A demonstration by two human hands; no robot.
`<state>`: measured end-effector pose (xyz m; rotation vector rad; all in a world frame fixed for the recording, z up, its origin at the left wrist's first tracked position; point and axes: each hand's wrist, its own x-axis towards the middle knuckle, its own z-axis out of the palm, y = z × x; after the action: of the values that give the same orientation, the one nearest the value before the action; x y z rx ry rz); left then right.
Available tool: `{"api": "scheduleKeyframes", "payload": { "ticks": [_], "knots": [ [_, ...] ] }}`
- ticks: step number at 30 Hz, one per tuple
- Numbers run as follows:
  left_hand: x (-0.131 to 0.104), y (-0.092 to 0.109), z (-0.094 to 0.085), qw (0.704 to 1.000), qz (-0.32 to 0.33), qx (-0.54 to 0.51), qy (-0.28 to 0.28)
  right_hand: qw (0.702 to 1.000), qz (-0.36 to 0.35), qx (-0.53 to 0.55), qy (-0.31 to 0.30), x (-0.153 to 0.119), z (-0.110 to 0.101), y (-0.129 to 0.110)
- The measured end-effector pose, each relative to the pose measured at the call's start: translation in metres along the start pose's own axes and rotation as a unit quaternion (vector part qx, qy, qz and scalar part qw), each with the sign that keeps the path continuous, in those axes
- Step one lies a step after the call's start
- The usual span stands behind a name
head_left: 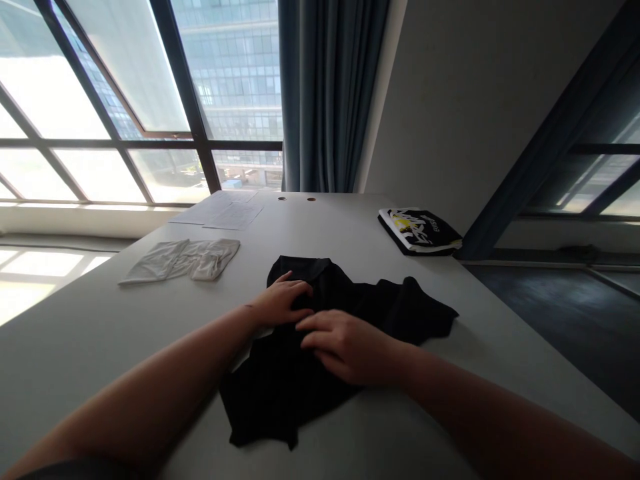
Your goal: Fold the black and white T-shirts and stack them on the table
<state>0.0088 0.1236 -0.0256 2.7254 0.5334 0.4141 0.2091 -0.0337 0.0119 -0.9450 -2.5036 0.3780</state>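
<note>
A rumpled black garment (300, 387) lies spread on the white table in front of me, one part reaching toward the lower left and another toward the right. Its exact kind does not show in the dark folds. My left hand (285, 300) rests on its upper left part, thumb and fingers apart. Just to the right and nearer to me, my right hand (345, 343) lies over the garment's middle with its fingers stretched out and slightly bent. The fingertips of both hands almost meet. Neither hand visibly grips the cloth.
A crumpled off-white cloth (183, 260) lies at the left of the white table (200, 400), with printed papers (225, 212) behind it. A folded stack of black and white clothes (420, 232) sits near the right edge. Windows and a blue curtain (330, 93) stand beyond.
</note>
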Motion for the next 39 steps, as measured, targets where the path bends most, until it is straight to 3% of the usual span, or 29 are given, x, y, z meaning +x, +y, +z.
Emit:
{"api": "scheduleKeyframes", "payload": {
  "ticks": [2,3,5,7,11,13,16,18,20,24,26,30,34,36,39],
  "knots": [
    [-0.003,-0.005,-0.002,0.999,-0.024,-0.041,-0.014,0.991,0.084,-0.076,0.069,-0.008,-0.003,0.040],
    [-0.004,-0.006,-0.003,0.998,-0.029,-0.040,-0.025,0.984,0.132,-0.099,0.074,-0.013,-0.005,0.062],
    [-0.004,-0.001,-0.008,0.999,-0.028,0.004,-0.035,0.961,0.242,-0.129,0.032,-0.025,-0.010,0.101],
    [-0.003,0.018,-0.011,0.997,-0.032,0.070,-0.011,0.944,0.292,-0.151,-0.007,-0.035,-0.013,0.128],
    [-0.004,0.081,-0.003,0.991,-0.037,0.109,0.062,0.926,0.324,-0.192,-0.027,-0.042,-0.011,0.145],
    [-0.009,0.107,0.011,0.995,-0.038,0.074,0.052,0.919,0.335,-0.207,-0.029,-0.040,-0.008,0.145],
    [-0.018,0.117,0.039,0.997,-0.038,0.063,0.018,0.910,0.355,-0.210,-0.031,-0.037,-0.005,0.144],
    [-0.019,0.107,0.051,0.995,-0.046,0.087,0.014,0.907,0.364,-0.210,-0.027,-0.037,-0.006,0.145],
    [-0.014,0.090,0.051,0.993,-0.056,0.107,0.003,0.903,0.372,-0.212,-0.024,-0.039,-0.010,0.147],
    [0.000,0.053,0.024,0.990,-0.041,0.115,-0.071,0.882,0.419,-0.213,-0.042,-0.049,-0.030,0.147],
    [0.002,0.033,0.009,0.990,-0.033,0.118,-0.076,0.867,0.445,-0.213,-0.066,-0.056,-0.043,0.147],
    [-0.002,-0.010,-0.011,0.985,-0.071,0.158,-0.007,0.856,0.463,-0.202,-0.113,-0.062,-0.067,0.137],
    [-0.010,-0.042,-0.018,0.952,-0.162,0.248,0.077,0.878,0.432,-0.156,-0.132,-0.053,-0.082,0.109],
    [-0.012,-0.047,-0.019,0.934,-0.201,0.278,0.098,0.882,0.436,-0.062,-0.165,-0.045,-0.083,0.092],
    [-0.011,-0.044,-0.018,0.922,-0.233,0.291,0.106,0.848,0.449,0.123,-0.255,-0.036,-0.075,0.077]
  ]
}}
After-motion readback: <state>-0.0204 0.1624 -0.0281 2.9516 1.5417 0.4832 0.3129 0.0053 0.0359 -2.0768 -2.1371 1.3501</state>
